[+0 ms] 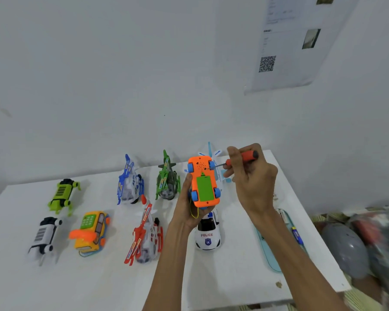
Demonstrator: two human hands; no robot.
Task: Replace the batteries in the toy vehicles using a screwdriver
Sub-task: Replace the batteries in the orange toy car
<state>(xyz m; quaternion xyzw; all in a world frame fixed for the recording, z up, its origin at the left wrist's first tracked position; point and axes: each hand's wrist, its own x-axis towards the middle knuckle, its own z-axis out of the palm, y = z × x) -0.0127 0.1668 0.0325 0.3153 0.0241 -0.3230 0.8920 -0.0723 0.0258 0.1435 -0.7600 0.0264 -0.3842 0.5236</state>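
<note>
My left hand (185,206) grips an orange toy car (203,181) upside down above the table, its green battery cover and blue wheels facing me. A yellow cord hangs from it. My right hand (252,178) holds a screwdriver (240,158) with an orange and black handle. Its thin tip touches the car's underside near the upper right wheel.
On the white table (99,281) stand a white police car (207,233), red (145,234), blue (128,180) and green (167,179) helicopters, a yellow phone car (91,232), green (63,195) and white (43,236) robot dogs, and a white plane (218,162). A light blue tray (272,254) holds a battery (298,235).
</note>
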